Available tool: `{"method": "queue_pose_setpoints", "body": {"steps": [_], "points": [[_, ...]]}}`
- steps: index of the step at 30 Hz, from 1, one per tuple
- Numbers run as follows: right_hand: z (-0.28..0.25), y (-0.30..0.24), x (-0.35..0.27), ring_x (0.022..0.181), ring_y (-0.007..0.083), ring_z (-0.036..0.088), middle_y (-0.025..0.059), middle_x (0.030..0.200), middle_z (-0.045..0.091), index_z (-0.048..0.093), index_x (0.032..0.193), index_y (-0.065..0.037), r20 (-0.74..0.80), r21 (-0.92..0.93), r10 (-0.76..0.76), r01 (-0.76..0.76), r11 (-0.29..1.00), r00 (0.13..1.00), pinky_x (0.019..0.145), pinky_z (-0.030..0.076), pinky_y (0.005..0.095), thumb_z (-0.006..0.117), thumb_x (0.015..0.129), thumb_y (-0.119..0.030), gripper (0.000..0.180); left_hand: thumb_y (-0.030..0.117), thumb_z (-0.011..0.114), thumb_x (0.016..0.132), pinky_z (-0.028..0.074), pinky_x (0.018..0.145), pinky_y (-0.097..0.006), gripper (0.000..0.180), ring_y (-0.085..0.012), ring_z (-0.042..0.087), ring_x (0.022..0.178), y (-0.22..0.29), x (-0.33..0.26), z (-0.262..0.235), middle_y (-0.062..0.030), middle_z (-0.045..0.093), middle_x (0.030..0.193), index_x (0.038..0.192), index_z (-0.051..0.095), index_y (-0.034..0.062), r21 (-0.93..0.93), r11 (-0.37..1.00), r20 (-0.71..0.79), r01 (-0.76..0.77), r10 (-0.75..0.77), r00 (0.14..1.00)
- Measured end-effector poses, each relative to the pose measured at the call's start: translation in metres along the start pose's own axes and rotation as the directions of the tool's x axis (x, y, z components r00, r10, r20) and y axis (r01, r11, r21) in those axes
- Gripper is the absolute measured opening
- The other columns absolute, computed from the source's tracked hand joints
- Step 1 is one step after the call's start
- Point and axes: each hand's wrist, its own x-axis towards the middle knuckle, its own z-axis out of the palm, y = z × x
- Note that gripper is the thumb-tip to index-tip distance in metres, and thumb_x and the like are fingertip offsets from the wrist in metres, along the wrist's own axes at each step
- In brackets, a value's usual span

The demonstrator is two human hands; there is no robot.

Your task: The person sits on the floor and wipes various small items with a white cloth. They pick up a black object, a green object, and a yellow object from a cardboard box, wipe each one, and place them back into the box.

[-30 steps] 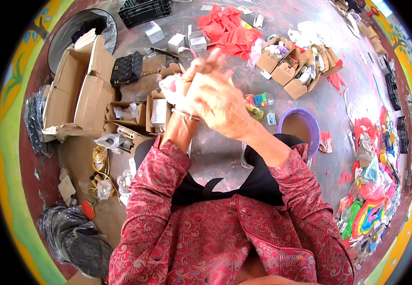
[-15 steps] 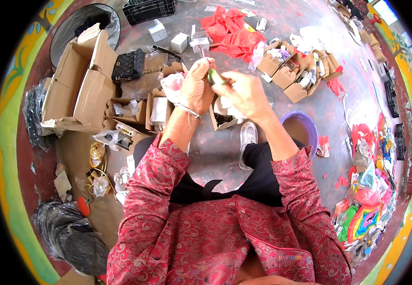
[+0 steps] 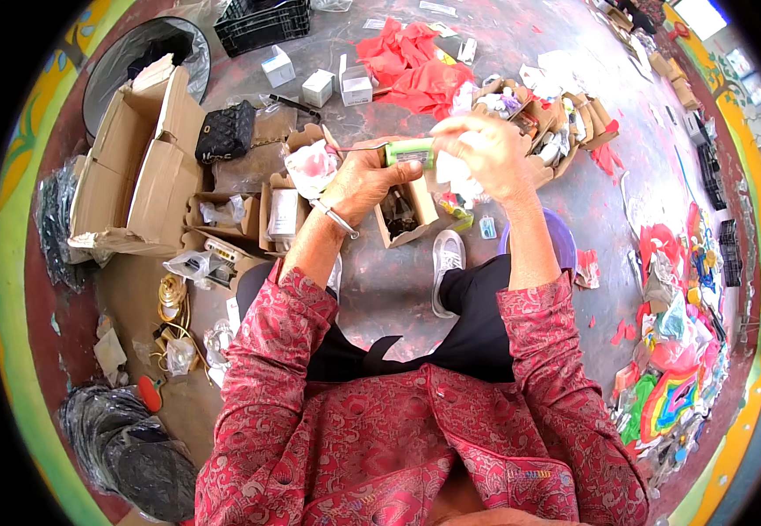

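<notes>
One sm. green pack [image 3: 409,155] is at 12 o'clock from the red jacket [image 3: 380,438], held in L hand [image 3: 358,184]: thumb pressed on it, other fingers mostly hidden. R hand [image 3: 487,156], blurry, at pack's 3 o'clock, fingers bent; can't tell if they pinch the white stuff [image 3: 457,182] just below. Open carton [image 3: 424,206] w/ dark contents [image 3: 398,212] at pack's 6 o'clock, purple basin [image 3: 561,238] approx 4.
</notes>
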Motion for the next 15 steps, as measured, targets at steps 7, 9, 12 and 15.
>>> {"method": "queue_pose_setpoints", "body": {"steps": [7, 9, 12, 15], "points": [[0.044, -0.006, 0.001, 0.064, 0.0212, 0.058, 0.0075, 0.069, 0.057, 0.058, 0.075, -0.006, -0.298, -0.386, -0.434, 0.308, 0.869, 0.85, 0.057, 0.047, 0.0318, 0.06, 0.074, -0.011, 0.005, 0.008, 0.062, 0.075, 0.045, 0.066, -0.027, 0.021, -0.0109, 0.056, 0.072, -0.024, 0.012, 0.006, -0.0089, 0.063, 0.079, 0.094, 0.061, 0.0007, 0.448, 0.874, -0.153, -0.189, 0.283, 0.947], [0.049, 0.007, 0.005, 0.066, 0.025, 0.058, 0.0086, 0.07, 0.056, 0.058, 0.074, -0.008, -0.213, -0.569, -0.513, 0.321, 0.757, 0.832, 0.058, 0.046, 0.0334, 0.06, 0.073, -0.011, 0.004, 0.008, 0.062, 0.075, 0.045, 0.066, -0.028, 0.019, -0.0126, 0.057, 0.071, -0.029, 0.012, 0.005, -0.0109, 0.063, 0.078, 0.092, 0.061, 0.0004, 0.462, 0.861, -0.185, -0.213, 0.329, 0.926], [0.031, 0.019, 0.008, 0.065, 0.0272, 0.057, 0.0093, 0.071, 0.057, 0.059, 0.074, -0.008, -0.251, -0.716, -0.439, 0.14, 0.684, 0.862, 0.059, 0.046, 0.0341, 0.06, 0.072, -0.014, 0.006, 0.005, 0.058, 0.079, 0.047, 0.07, -0.026, 0.021, -0.0139, 0.059, 0.081, -0.02, 0.007, 0.011, -0.0105, 0.063, 0.089, 0.099, 0.057, 0.0007, 0.074, 0.975, -0.197, -0.211, 0.221, 0.955], [0.001, 0.04, 0.012, 0.058, 0.0247, 0.056, 0.0095, 0.071, 0.059, 0.062, 0.078, -0.008, -0.414, -0.385, -0.107, -0.067, 0.921, 0.904, 0.055, 0.045, 0.0324, 0.061, 0.073, -0.016, 0.01, 0.003, 0.053, 0.082, 0.047, 0.083, -0.03, 0.032, -0.0214, 0.058, 0.096, -0.003, 0.001, 0.009, -0.015, 0.058, 0.104, 0.113, 0.049, 0.0013, -0.363, 0.924, -0.12, -0.119, 0.08, 0.989]]}}
